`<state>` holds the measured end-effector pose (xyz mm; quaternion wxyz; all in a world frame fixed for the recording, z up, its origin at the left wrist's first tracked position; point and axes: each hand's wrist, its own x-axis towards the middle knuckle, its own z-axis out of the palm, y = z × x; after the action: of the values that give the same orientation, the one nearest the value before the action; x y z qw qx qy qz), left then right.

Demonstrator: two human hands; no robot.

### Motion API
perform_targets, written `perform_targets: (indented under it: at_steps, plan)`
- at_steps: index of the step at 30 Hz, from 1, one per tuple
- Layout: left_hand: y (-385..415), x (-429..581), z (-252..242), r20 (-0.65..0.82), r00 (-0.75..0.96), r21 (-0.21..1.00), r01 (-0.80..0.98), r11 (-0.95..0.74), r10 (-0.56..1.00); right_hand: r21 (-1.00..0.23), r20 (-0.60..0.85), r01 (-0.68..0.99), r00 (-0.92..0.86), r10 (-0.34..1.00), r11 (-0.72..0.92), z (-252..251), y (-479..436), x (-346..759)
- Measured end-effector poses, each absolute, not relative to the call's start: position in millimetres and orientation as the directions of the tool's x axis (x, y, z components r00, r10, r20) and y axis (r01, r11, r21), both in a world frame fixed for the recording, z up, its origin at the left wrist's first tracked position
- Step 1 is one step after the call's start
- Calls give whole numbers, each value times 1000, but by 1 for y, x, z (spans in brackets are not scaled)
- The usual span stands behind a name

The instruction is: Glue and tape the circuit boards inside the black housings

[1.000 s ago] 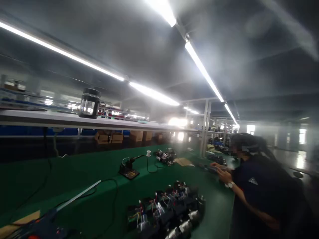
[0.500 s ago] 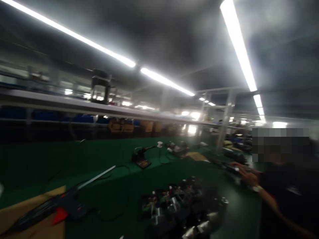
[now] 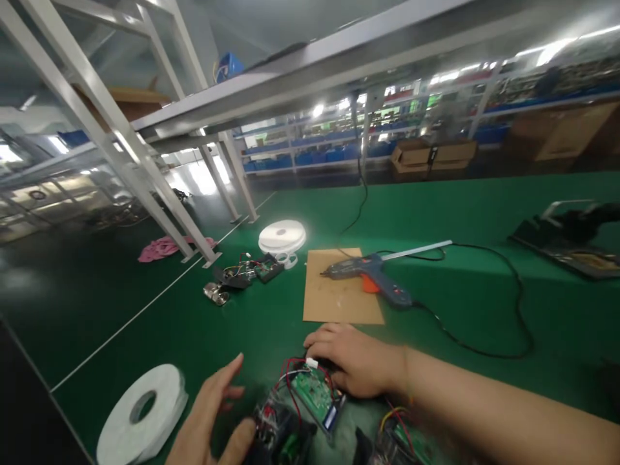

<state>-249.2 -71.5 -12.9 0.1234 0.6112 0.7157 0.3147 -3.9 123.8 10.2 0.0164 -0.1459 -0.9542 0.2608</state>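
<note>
My left hand (image 3: 210,413) is at the bottom left, its fingers and thumb spread apart beside a black housing (image 3: 278,429) with electronics in it. The thumb is close to that housing; whether it touches is unclear. My right hand (image 3: 356,361) reaches across from the right, its fingers curled over the upper edge of a green circuit board (image 3: 314,394) in a dark casing. Red and white wires with a white connector (image 3: 312,363) run from this board. Another wired unit (image 3: 402,439) lies under my right forearm, partly cut off by the frame.
A blue glue gun (image 3: 372,271) lies on a cardboard sheet (image 3: 339,307) ahead, its black cord trailing right. White tape rolls (image 3: 157,413) (image 3: 282,236), an opened device (image 3: 249,271) and a pink cloth (image 3: 162,248) are at left. A soldering stand (image 3: 576,239) is at the right, a metal shelf overhead.
The view has swung left and down from the long bench, the co-worker and the row of units. Both my hands now show, the right one on a circuit board.
</note>
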Motion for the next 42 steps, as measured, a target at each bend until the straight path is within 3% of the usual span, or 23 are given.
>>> perform_targets:
  at_steps: [7,14,16,22,26,42]
  plan:
    - [-7,-225,26,-184,-42,626,765,151,982,-548,-36,257,-958,285,796,5,126,-7]
    - [1,-216,41,-224,48,540,838,83,974,-558,-16,249,-957,289,792,0,125,-3]
    - [6,-212,46,-250,73,474,879,56,965,-552,-17,251,-957,290,795,0,125,-4]
    - [32,-189,52,-341,12,105,994,25,940,-522,-28,271,-953,301,809,-1,124,-7]
    - [36,-181,50,-347,-34,-17,999,30,937,-502,-28,284,-949,313,816,1,123,-7]
    - [32,-182,43,-345,-3,127,991,50,939,-457,-54,345,-931,362,820,1,118,-8]
